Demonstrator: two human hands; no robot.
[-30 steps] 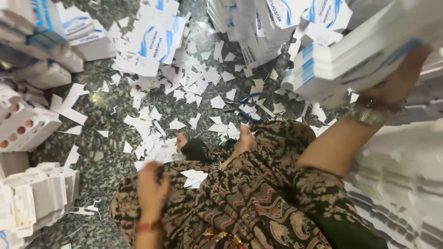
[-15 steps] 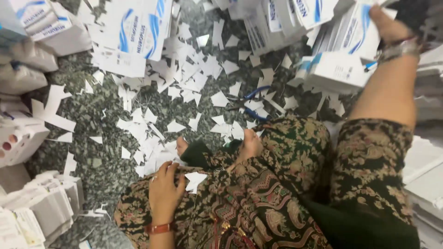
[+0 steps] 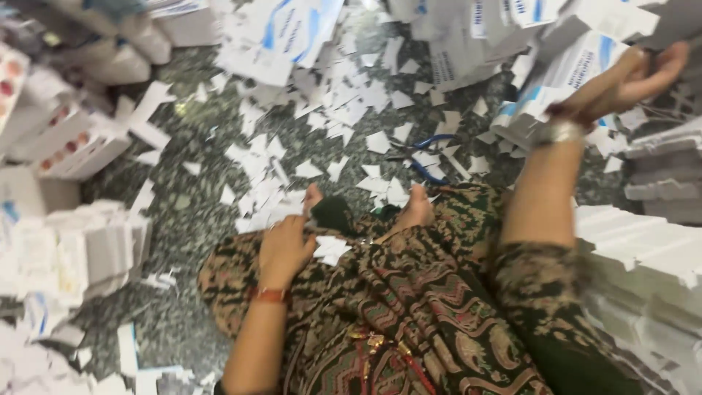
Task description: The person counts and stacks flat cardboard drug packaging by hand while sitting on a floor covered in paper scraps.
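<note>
Right hand (image 3: pixel 629 77) spread over flat white-blue cartons (image 3: pixel 563 80) — left hand (image 3: pixel 281 249) loosely curled on patterned cloth (image 3: pixel 409 292).

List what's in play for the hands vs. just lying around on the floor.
In hand:
- right hand, open over the white-and-blue cartons
- left hand, resting on the lap by a paper scrap

Lying about:
- blue-handled scissors
- white scraps on the floor
- stacked white boxes, left

Blurred white cartons (image 3: pixel 662 256), left pile (image 3: pixel 69 252) too
</note>
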